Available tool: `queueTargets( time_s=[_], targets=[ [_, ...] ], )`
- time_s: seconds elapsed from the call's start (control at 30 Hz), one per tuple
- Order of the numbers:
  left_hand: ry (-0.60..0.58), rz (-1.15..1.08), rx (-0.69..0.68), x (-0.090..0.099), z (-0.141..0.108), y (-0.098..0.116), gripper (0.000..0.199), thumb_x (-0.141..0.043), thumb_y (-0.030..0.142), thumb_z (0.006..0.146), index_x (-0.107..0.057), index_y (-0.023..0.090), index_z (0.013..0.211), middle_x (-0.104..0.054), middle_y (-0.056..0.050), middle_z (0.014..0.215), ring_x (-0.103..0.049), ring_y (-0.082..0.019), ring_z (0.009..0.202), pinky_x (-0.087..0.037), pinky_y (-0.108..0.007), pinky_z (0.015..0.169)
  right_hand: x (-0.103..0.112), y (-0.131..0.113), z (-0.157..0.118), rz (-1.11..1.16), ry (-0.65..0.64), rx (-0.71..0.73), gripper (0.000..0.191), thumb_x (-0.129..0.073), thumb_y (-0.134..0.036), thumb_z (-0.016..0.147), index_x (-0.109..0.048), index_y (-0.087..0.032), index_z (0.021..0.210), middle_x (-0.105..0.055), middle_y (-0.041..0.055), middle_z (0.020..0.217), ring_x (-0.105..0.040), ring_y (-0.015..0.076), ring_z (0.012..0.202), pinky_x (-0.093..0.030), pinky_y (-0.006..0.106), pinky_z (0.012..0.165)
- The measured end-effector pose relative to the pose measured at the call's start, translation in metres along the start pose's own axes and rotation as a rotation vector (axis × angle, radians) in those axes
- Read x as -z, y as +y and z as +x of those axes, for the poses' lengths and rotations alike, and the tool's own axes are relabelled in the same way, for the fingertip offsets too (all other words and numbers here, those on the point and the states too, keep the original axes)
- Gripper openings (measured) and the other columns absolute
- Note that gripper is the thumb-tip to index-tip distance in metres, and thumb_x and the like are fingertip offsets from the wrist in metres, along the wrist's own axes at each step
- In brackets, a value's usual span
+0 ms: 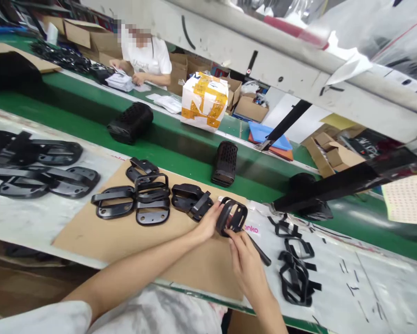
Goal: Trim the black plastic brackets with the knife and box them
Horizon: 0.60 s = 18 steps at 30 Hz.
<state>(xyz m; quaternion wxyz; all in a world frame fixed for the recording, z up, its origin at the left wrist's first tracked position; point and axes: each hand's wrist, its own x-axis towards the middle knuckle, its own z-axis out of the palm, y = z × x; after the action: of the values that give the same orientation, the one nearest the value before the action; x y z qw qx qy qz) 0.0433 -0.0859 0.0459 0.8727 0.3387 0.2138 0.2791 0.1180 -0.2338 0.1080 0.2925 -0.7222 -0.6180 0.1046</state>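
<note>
A black plastic frame with a curved handle-like bar [232,216] is held between my two hands, just above the cardboard sheet [125,236]. My left hand [210,223] grips its left side. The fingers of my right hand [242,248] pinch its lower edge. Beside the right hand a dark stick-like piece [262,252] slants down; whether that hand touches it I cannot tell. Just left of my hands lie similar black frames [190,198], with several more in a cluster [152,204] on the cardboard. Thin black rubber-looking loops [297,278] lie on the bench to the right.
More black frames [44,171] are at the far left. Beyond the bench runs a green conveyor belt [180,162] carrying black perforated housings [225,162]. A taped box [204,99] stands behind it. Across from me a person [145,58] handles white papers. A slanted black post [343,181] rises at right.
</note>
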Motion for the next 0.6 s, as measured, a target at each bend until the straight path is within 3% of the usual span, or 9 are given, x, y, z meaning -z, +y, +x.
queueTargets(
  time_s=[0.1, 0.2, 0.3, 0.33, 0.4, 0.47, 0.5, 0.6],
  targets=[
    [0.036, -0.064, 0.018, -0.002, -0.001, 0.002, 0.052, -0.078, 0.061, 0.076, -0.067, 0.018, 0.103, -0.073, -0.004, 0.083, -0.066, -0.019, 0.077, -0.048, -0.031, 0.074, -0.005, -0.002, 0.001, -0.022, 0.009, -0.009, 0.037, -0.038, -0.024, 0.108, -0.062, -0.022, 0.136, -0.063, 0.0105, 0.107, -0.065, 0.0238, 0.099, -0.055, 0.037, 0.087],
    [-0.043, -0.056, 0.012, -0.005, -0.003, 0.01, 0.041, -0.079, 0.049, 0.078, -0.068, 0.017, 0.1, -0.07, -0.003, 0.083, -0.063, -0.017, 0.077, -0.045, -0.028, 0.074, -0.004, -0.006, 0.002, -0.006, -0.001, -0.024, 0.039, -0.038, -0.023, 0.106, -0.065, -0.023, 0.135, -0.063, 0.011, 0.107, -0.064, 0.0248, 0.101, -0.054, 0.037, 0.088],
    [-0.116, 0.031, -0.009, -0.009, -0.008, 0.024, 0.035, -0.08, 0.037, 0.075, -0.066, 0.016, 0.099, -0.065, 0.0, 0.082, -0.057, -0.013, 0.07, -0.04, -0.025, 0.068, 0.009, -0.005, 0.003, 0.091, -0.062, -0.017, 0.038, -0.04, -0.02, 0.103, -0.071, -0.024, 0.126, -0.065, 0.0086, 0.104, -0.064, 0.0236, 0.101, -0.054, 0.035, 0.087],
    [-0.131, 0.066, -0.014, -0.011, -0.01, 0.029, 0.034, -0.079, 0.036, 0.075, -0.065, 0.016, 0.098, -0.063, 0.001, 0.079, -0.053, -0.011, 0.066, -0.037, -0.025, 0.065, 0.016, -0.003, 0.005, 0.126, -0.019, -0.02, 0.037, -0.041, -0.02, 0.102, -0.073, -0.024, 0.12, -0.065, 0.0069, 0.098, -0.065, 0.0225, 0.095, -0.053, 0.034, 0.084],
    [-0.148, 0.115, -0.03, -0.015, -0.015, 0.039, 0.032, -0.077, 0.037, 0.077, -0.061, 0.016, 0.095, -0.056, 0.004, 0.075, -0.046, -0.009, 0.06, -0.032, -0.024, 0.06, 0.028, 0.004, 0.013, 0.168, 0.223, -0.037, 0.03, -0.046, -0.022, 0.101, -0.075, -0.024, 0.106, -0.064, 0.0043, 0.089, -0.063, 0.0209, 0.086, -0.052, 0.033, 0.078],
    [-0.166, 0.128, -0.054, -0.019, -0.02, 0.049, 0.033, -0.076, 0.041, 0.079, -0.057, 0.017, 0.092, -0.052, 0.005, 0.074, -0.042, -0.008, 0.059, -0.03, -0.023, 0.058, 0.034, 0.011, 0.029, 0.218, 0.482, -0.039, 0.022, -0.055, -0.027, 0.098, -0.073, -0.024, 0.111, -0.066, 0.0052, 0.1, -0.063, 0.0215, 0.09, -0.052, 0.033, 0.08],
    [-0.178, 0.126, -0.068, -0.021, -0.022, 0.053, 0.035, -0.076, 0.043, 0.079, -0.055, 0.017, 0.091, -0.051, 0.005, 0.074, -0.042, -0.007, 0.059, -0.03, -0.023, 0.058, 0.033, 0.015, 0.04, 0.272, 0.529, -0.021, 0.026, -0.059, -0.03, 0.097, -0.069, -0.026, 0.12, -0.066, 0.0069, 0.113, -0.063, 0.0233, 0.099, -0.053, 0.035, 0.084],
    [-0.188, 0.123, -0.099, -0.022, -0.023, 0.064, 0.043, -0.077, 0.051, 0.079, -0.054, 0.018, 0.094, -0.052, 0.005, 0.076, -0.042, -0.007, 0.06, -0.031, -0.022, 0.058, 0.024, 0.023, 0.067, 0.458, 0.346, 0.065, 0.044, -0.06, -0.039, 0.096, -0.059, -0.029, 0.139, -0.062, 0.0099, 0.136, -0.063, 0.029, 0.118, -0.054, 0.043, 0.097]
  ],
)
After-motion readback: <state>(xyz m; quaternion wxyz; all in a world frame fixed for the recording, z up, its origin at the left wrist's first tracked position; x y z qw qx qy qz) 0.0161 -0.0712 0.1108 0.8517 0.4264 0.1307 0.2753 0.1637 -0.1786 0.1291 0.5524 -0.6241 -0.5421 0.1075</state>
